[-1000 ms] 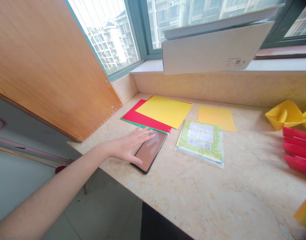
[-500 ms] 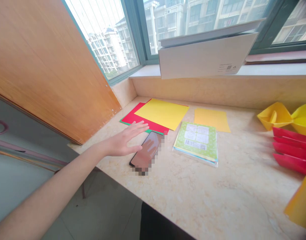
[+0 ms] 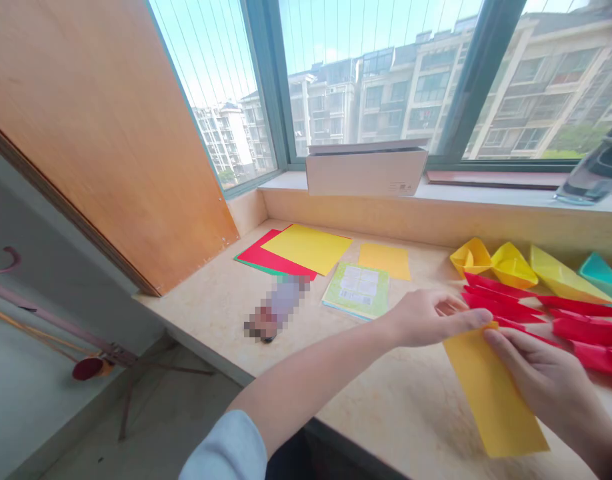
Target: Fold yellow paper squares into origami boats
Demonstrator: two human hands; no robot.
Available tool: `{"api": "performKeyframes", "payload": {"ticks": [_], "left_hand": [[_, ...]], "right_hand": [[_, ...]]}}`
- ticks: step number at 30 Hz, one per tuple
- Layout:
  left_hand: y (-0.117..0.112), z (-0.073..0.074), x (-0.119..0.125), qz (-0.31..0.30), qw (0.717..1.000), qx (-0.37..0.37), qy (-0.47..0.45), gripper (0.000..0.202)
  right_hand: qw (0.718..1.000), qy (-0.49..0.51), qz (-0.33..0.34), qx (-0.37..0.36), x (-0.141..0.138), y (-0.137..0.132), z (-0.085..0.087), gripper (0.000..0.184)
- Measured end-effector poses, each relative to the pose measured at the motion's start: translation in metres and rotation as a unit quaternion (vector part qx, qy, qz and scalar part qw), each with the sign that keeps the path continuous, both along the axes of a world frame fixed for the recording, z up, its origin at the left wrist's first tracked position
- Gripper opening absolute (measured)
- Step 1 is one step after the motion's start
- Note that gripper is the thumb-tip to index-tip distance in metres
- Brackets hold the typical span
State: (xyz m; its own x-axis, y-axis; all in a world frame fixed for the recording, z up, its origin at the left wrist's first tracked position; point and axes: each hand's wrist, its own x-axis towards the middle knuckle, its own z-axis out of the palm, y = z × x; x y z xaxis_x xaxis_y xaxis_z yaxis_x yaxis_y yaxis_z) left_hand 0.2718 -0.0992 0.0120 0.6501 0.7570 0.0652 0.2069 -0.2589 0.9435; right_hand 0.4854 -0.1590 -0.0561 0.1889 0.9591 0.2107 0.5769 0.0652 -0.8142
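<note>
My left hand [image 3: 439, 317] pinches the top edge of a folded strip of yellow-orange paper [image 3: 491, 393]. Close beside it, my right hand [image 3: 541, 377] grips the same paper near its upper right corner. The strip hangs tilted over the front right of the counter. Behind both hands lie several red folded paper pieces [image 3: 586, 331], partly covered by my fingers. Farther back stand folded yellow paper boats [image 3: 513, 265] and a teal folded piece [image 3: 603, 273] at the right edge.
A packet of coloured paper [image 3: 356, 290], an orange-yellow square sheet [image 3: 386, 260] and larger yellow sheet [image 3: 309, 248] over a red sheet [image 3: 256, 252] lie on the counter. A pixelated phone [image 3: 281, 307] lies left. On the sill are a white box [image 3: 366, 172] and a glass [image 3: 589, 177].
My left hand has moved from above the phone to the right and now holds the yellow-orange paper. My right hand has come into view. The camera view has shifted right.
</note>
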Motion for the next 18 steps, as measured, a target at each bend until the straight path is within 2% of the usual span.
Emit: {"api": "performKeyframes", "payload": {"ticks": [1,3,8,13,15,18], "left_hand": [[0.004,-0.002,0.012,-0.02,1.0,0.016,0.007,0.042],[0.011,-0.008,0.027,-0.011,0.999,0.047,0.015,0.038],[0.023,-0.025,0.035,-0.01,0.996,0.09,-0.027,0.037],[0.026,-0.035,0.027,0.109,0.99,0.067,-0.059,0.041],[0.025,-0.038,0.023,0.138,0.986,0.057,-0.068,0.042],[0.026,-0.039,0.022,0.156,0.983,0.013,-0.101,0.044]], "right_hand": [[1.0,0.004,0.022,-0.02,-0.001,0.001,0.002,0.043],[0.999,-0.018,0.026,-0.014,-0.001,0.004,0.004,0.045],[0.997,-0.047,0.056,-0.014,0.005,0.013,0.003,0.046],[0.988,0.002,0.132,-0.076,0.009,0.012,0.002,0.045],[0.987,-0.011,0.129,-0.09,0.009,0.011,0.003,0.044],[0.99,-0.048,0.116,-0.068,0.008,0.009,0.007,0.044]]}}
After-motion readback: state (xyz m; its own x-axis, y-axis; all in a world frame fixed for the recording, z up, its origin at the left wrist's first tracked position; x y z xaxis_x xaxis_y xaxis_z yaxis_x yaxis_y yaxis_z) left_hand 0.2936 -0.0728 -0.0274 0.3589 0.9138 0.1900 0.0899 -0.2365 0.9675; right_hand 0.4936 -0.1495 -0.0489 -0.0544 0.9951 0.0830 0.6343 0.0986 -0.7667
